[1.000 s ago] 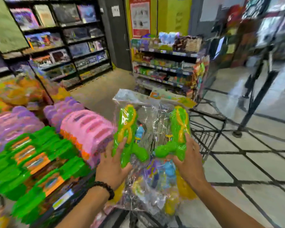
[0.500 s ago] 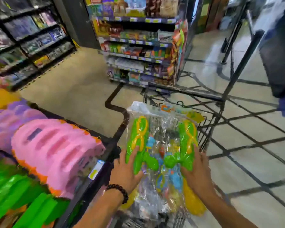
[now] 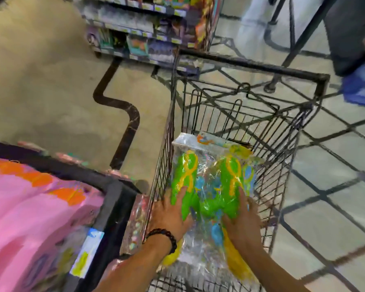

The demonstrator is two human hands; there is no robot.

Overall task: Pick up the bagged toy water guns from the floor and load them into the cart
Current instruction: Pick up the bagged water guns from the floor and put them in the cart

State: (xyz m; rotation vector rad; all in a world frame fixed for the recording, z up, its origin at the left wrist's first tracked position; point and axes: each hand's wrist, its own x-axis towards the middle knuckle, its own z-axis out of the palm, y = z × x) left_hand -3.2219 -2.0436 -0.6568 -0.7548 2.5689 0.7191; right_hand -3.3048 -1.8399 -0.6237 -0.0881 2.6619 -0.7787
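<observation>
At far left, pink toy packs (image 3: 19, 207) fill a black-framed display bin (image 3: 114, 199). My left hand (image 3: 169, 216), beaded bracelet (image 3: 163, 236) at the wrist, lies with fingers (image 3: 180, 193) spread and slightly curled over the left green gun of the bagged toy water guns (image 3: 209, 186). The clear bag sits inside the black wire cart (image 3: 251, 68), against its left wall. My right hand (image 3: 243, 224) grips the right green gun, fingers wrapped partly around it. Tiled floor (image 3: 329, 186) lies to the right.
</observation>
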